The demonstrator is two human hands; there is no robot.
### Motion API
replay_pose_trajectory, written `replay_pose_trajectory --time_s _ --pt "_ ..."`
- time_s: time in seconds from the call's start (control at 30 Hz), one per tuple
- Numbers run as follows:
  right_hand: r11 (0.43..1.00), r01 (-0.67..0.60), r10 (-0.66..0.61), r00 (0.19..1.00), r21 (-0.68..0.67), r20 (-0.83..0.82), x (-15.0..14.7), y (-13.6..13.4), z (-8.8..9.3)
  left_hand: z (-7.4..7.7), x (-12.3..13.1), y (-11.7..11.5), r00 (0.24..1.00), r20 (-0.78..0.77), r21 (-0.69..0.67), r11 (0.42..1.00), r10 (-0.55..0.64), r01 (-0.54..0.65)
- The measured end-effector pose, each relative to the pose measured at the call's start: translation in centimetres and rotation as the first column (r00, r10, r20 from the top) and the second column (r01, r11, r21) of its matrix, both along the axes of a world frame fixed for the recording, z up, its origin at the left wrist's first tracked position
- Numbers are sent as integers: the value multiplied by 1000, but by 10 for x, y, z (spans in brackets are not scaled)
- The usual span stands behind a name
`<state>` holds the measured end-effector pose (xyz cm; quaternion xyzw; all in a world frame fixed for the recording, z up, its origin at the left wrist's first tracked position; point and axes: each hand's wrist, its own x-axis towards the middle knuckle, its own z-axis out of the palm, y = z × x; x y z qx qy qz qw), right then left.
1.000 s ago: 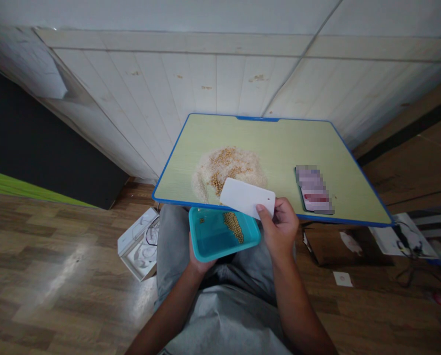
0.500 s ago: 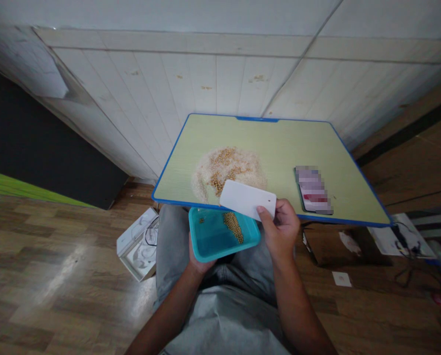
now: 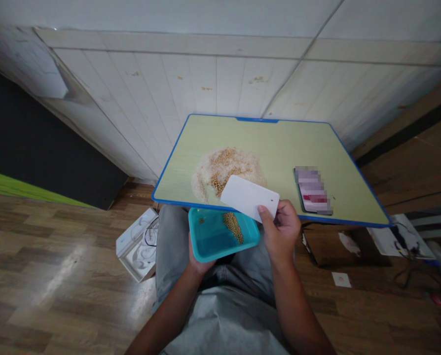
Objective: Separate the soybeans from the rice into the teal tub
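My left hand grips a turquoise plastic container from beneath, its fingers mostly hidden under the base. Inside it lies a small heap of soybeans, with a few more near the far left corner. The container is just below the table's front edge, over my lap. In my right hand a white plastic scraper is pinched between thumb and fingers. Its left end is at the near side of a pile of rice with soybeans mixed in, covering part of the pile.
The pile lies on a pale green table with a blue rim. To its right is a smartphone. An open white box stands on the floor at left; a cardboard box and cables are under the table's right side. A panelled wall stands behind.
The scraper's left end has tilted slightly up and away, and its right end has shifted a little to the right. The container and my left hand have barely moved.
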<state>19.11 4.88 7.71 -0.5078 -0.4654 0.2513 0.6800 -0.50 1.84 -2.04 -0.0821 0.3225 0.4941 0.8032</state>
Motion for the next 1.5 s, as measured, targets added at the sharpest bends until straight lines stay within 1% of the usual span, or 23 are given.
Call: replay_pose_trajectory --time_s 0.13,0.2,0.37,0.5,0.6,0.73,0.83,0.93,1.07,1.13,1.2,1.27,1.37,1.43,1.5 --pt "997 -71 71 997 -22 35 -7 -4 -2 -2 1 0 1000 21 17 1000 11 -12" --pt "997 -74 76 996 -36 46 -8 -5 -4 -3 1 0 1000 11 13 1000 18 -18" --pt "997 65 -64 998 -45 21 1 1 -10 -9 -3 -3 999 -29 62 998 -28 29" --pt "989 149 -148 989 -26 19 13 8 -10 -8 -6 -8 993 -103 84 994 -65 74" --pt "983 182 -182 983 -16 30 18 11 -9 -5 -6 -9 982 -168 106 989 -81 100" --pt "981 193 -193 981 -17 -11 19 13 -7 -5 -6 -7 973 -225 74 994 -59 78" --pt "975 223 -223 974 8 -39 20 15 -4 -7 -8 -7 979 -195 72 995 -54 69" --pt "969 244 -243 969 35 -40 20 15 -2 -9 -9 -7 993 -103 85 994 -54 63" --pt "980 196 -195 980 30 -27 19 14 -2 -16 -10 -8 998 -10 116 992 -54 55" --pt "984 180 -180 984 18 -15 19 13 -4 -18 -10 -9 999 -5 111 993 -49 50" --pt "981 193 -193 981 16 -7 19 12 -5 -18 -10 -9 999 -19 107 993 -47 49" --pt "976 216 -216 976 25 -7 19 12 -6 -15 -10 -8 998 -48 113 992 -47 52" --pt "976 213 -213 977 31 -4 19 12 -7 -11 -9 -7 995 -80 108 992 -51 60" --pt "978 208 -208 978 25 6 19 12 -7 -11 -8 -7 996 -69 90 994 -57 63" --pt "976 218 -218 976 21 16 19 12 -8 -14 -8 -7 998 -29 95 994 -60 63"
